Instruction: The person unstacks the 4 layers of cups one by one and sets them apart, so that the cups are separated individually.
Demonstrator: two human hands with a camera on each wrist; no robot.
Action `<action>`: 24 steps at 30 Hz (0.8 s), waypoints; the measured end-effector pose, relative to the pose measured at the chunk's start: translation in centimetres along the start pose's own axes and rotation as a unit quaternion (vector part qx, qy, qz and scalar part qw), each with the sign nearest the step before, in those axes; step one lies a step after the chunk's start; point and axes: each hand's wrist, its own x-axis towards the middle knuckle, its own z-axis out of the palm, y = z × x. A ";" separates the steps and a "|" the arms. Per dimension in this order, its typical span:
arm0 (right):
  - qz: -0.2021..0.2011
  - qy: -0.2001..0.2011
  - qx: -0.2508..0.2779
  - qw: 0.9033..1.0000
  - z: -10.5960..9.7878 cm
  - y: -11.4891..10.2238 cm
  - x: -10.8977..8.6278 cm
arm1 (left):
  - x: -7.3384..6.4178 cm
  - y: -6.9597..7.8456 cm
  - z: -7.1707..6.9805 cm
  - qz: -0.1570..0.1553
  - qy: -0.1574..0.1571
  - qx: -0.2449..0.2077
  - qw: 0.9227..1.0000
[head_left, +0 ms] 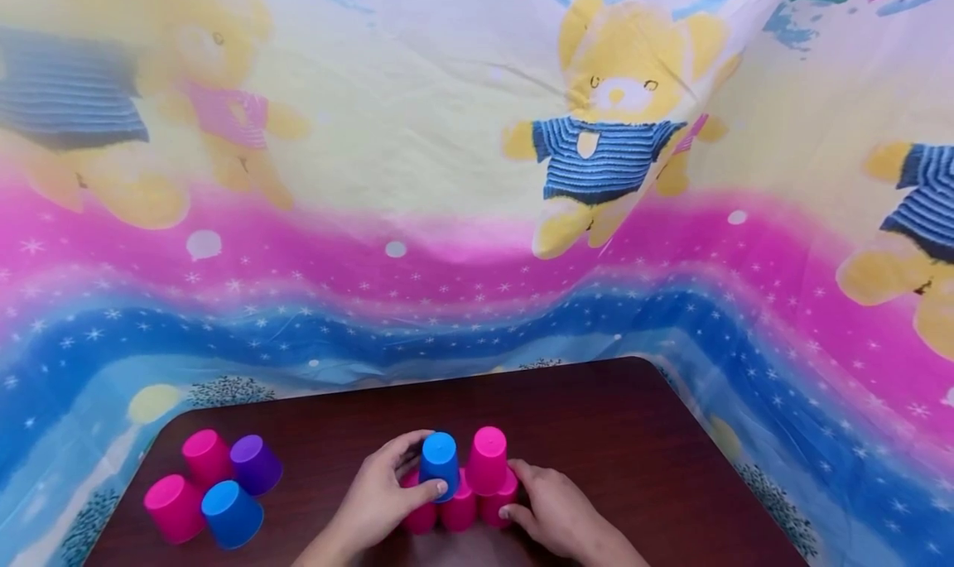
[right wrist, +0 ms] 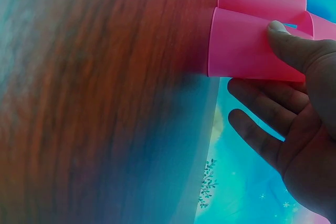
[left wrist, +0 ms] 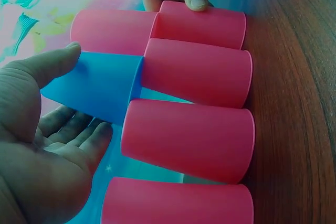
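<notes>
L. hand (head_left: 376, 488), reaching in from the near side w/ thumb across the front and fingers round the far side, grasps an upside-down blue cup (head_left: 440, 459) on the upper tier of a small stack; can't tell if its full weight is on the cups below. R. hand (head_left: 555, 501), opposite, grips the end pink cup (head_left: 495, 505) of the bottom row, thumb on its near face, index finger behind, other fingers extended. The left-wrist view shows a bottom row of 4 pink cups (left wrist: 189, 140), all rim-down on the dark worktop (head_left: 633, 434). The blue cup is btwn thumb and fingers, above 2 of them, just beside an upper pink cup (head_left: 489, 459). Well apart, at far L., stand 4 more cups: 2 pink, 1 purple (head_left: 256, 465), 1 blue. Bkgd.: bear-print cloth (head_left: 410, 136).
</notes>
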 end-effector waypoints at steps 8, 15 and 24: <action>-0.001 0.001 0.004 1.000 0.0 0.0 0.1 | 0.2 0.0 0.2 -0.004 0.007 0.011 1.000; 0.002 -0.004 0.010 1.000 -0.1 0.0 0.0 | -0.1 0.0 0.1 -0.004 0.014 0.016 1.000; -0.004 0.005 0.000 1.000 -0.1 0.1 -0.1 | -0.4 0.2 -0.6 -0.008 0.023 0.002 1.000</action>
